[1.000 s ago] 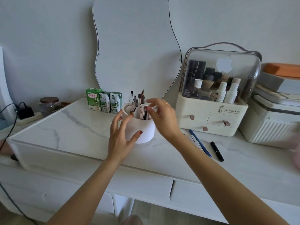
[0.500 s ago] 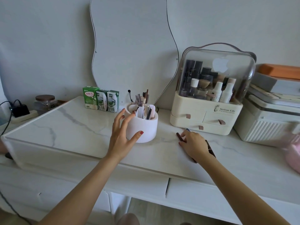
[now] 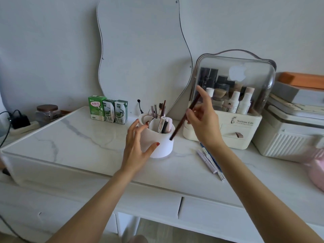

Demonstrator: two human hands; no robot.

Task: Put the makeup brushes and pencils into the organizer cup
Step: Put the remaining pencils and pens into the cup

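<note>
— What's on your far left?

— A lidded jar [image 3: 47, 113], then three green cartons [image 3: 108, 110] standing against the wall on the marble tabletop [image 3: 70, 141].

— And your left hand [image 3: 138, 146]?

— It's spread open around the near side of the white organizer cup [image 3: 161, 139], fingers and thumb against its wall. Brushes and pencils already stand inside.

— Your right hand [image 3: 204, 123]?

— Pinched shut on a dark brown pencil [image 3: 182, 120], held tilted just right of the cup, lower tip beside the rim.

— Anything else?

— A few pens [image 3: 210, 160] lie on the tabletop under your right wrist, in front of the cosmetics case [image 3: 228, 100].
</note>
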